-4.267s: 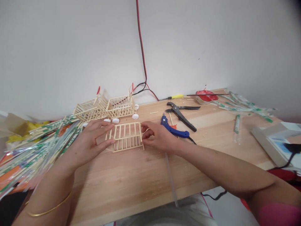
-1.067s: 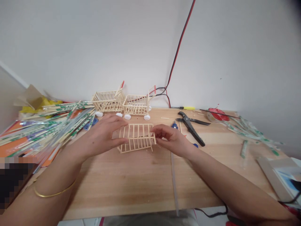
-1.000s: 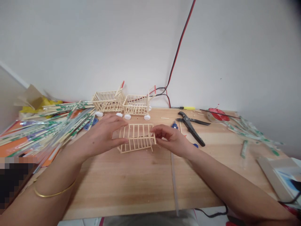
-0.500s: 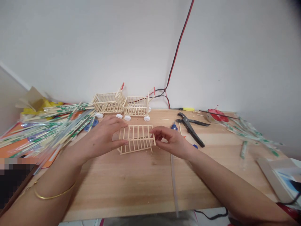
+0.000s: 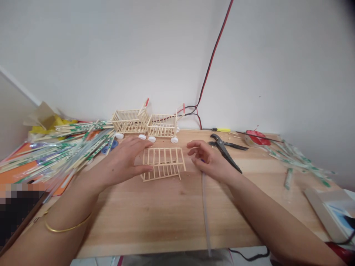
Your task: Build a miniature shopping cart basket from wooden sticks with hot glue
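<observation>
A small frame of thin wooden sticks (image 5: pixel 163 162), like a cart basket, rests on the wooden table. My left hand (image 5: pixel 129 159) has its thumb and fingers around the frame's left end; some of that end is hidden behind them. Just off the frame's right end is my right hand (image 5: pixel 206 159), its fingers loosely curled and apart, with nothing seen in them. Behind the frame stand two finished-looking stick carts, the left cart (image 5: pixel 129 122) and the right cart (image 5: pixel 162 125), both with white wheels and red-tipped handles.
Wrapped chopsticks (image 5: pixel 69 147) lie heaped on the left. Black-handled pliers (image 5: pixel 226 151) lie right of centre, near a roll of tape (image 5: pixel 257 138). A clear strip (image 5: pixel 205 214) runs to the table's front edge. A box (image 5: pixel 324 210) sits at the far right.
My right hand has let go of the frame's right end and moved a little to the right. My left hand keeps its hold. The whole view has shifted slightly.
</observation>
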Tool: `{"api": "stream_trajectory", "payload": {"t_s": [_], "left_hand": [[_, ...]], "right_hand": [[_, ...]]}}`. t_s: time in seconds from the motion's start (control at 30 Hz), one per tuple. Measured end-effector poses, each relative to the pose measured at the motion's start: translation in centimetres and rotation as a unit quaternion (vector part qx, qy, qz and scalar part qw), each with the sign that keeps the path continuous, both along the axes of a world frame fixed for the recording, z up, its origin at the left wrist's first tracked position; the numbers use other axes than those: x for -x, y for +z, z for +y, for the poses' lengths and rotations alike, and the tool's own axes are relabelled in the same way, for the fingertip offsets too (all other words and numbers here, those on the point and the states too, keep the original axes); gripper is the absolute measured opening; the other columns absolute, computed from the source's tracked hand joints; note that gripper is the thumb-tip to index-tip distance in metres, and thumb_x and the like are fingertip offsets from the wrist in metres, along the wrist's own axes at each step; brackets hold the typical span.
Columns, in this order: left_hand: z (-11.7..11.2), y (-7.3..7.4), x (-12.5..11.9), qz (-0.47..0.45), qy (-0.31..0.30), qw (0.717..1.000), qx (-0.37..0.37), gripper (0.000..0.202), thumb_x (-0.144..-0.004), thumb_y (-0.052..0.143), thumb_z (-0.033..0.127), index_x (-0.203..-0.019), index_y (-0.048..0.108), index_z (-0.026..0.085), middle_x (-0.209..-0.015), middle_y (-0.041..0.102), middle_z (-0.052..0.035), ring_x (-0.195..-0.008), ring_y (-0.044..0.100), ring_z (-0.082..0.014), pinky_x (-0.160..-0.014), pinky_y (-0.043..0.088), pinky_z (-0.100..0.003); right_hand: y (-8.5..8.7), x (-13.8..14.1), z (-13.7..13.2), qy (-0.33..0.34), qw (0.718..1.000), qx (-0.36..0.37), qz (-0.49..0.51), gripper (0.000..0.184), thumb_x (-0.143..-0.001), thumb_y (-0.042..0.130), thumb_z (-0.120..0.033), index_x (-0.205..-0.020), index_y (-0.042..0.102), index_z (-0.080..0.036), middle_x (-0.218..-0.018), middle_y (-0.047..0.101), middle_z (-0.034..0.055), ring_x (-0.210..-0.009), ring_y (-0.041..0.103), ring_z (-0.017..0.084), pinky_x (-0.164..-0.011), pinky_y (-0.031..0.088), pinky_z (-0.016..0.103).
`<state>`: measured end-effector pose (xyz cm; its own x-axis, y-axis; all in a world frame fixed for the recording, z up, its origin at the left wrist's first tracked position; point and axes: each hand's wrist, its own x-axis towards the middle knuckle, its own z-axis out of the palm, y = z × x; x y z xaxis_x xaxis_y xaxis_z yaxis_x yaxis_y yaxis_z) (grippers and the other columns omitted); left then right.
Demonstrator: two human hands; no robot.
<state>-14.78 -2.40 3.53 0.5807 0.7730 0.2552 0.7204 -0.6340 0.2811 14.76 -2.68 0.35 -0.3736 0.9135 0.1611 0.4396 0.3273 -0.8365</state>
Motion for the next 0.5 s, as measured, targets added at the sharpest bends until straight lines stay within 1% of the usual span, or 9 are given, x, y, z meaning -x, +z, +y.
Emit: {"api": "stream_trajectory", "payload": {"t_s": [0.07, 0.13, 0.27, 0.37, 0.5], "left_hand": [[-0.1, 0.0, 0.0, -0.002, 0.004, 1.0, 0.004, 0.057, -0.077, 0.065, 0.045, -0.126, 0.05, 0.02, -0.125, 0.056, -0.0097, -0.118, 0.047, -0.0269, -0.1, 0.037, -0.042], [-0.2, 0.1, -0.1, -0.001, 0.003, 1.0, 0.009, 0.056, -0.077, 0.065, 0.045, -0.126, 0.05, 0.02, -0.125, 0.056, -0.009, -0.119, 0.046, -0.0262, -0.101, 0.037, -0.041], [-0.3, 0.3, -0.1, 0.001, 0.001, 1.0, 0.011, 0.056, -0.077, 0.064, 0.047, -0.125, 0.051, 0.019, -0.123, 0.057, -0.0092, -0.118, 0.047, -0.0266, -0.1, 0.037, -0.041], [-0.4, 0.4, 0.1, 0.003, -0.007, 1.0, 0.011, 0.055, -0.078, 0.063, 0.048, -0.124, 0.052, 0.02, -0.122, 0.058, -0.0095, -0.117, 0.047, -0.027, -0.1, 0.037, -0.042], [-0.4, 0.3, 0.3, 0.002, -0.016, 1.0, 0.007, 0.051, -0.078, 0.063, 0.047, -0.121, 0.055, 0.021, -0.122, 0.058, -0.0098, -0.117, 0.048, -0.0271, -0.101, 0.036, -0.043]], "right_hand": [[0.5, -0.4, 0.2, -0.02, 1.0, -0.002, 0.01, 0.035, -0.081, 0.055, -0.02, -0.115, 0.049, -0.024, -0.113, 0.058, 0.0077, -0.099, 0.058, 0.019, -0.08, 0.048, 0.034], [1.0, -0.6, 0.3, -0.026, 1.0, 0.001, 0.005, 0.035, -0.082, 0.056, -0.024, -0.116, 0.05, -0.025, -0.114, 0.058, 0.0077, -0.099, 0.059, 0.019, -0.081, 0.049, 0.035], [2.1, -0.5, 0.3, -0.023, 0.999, -0.001, -0.023, 0.033, -0.083, 0.054, -0.022, -0.116, 0.052, -0.025, -0.115, 0.059, 0.006, -0.099, 0.06, 0.018, -0.082, 0.05, 0.034], [2.4, 0.1, 0.4, -0.027, 0.998, -0.037, -0.052, 0.028, -0.083, 0.052, -0.02, -0.11, 0.058, -0.025, -0.113, 0.061, 0.0046, -0.098, 0.06, 0.018, -0.082, 0.05, 0.034], [2.3, 1.0, 0.8, -0.022, 0.991, -0.095, -0.089, 0.024, -0.084, 0.051, -0.021, -0.105, 0.063, -0.024, -0.108, 0.064, 0.0046, -0.093, 0.061, 0.017, -0.077, 0.051, 0.032]]}}
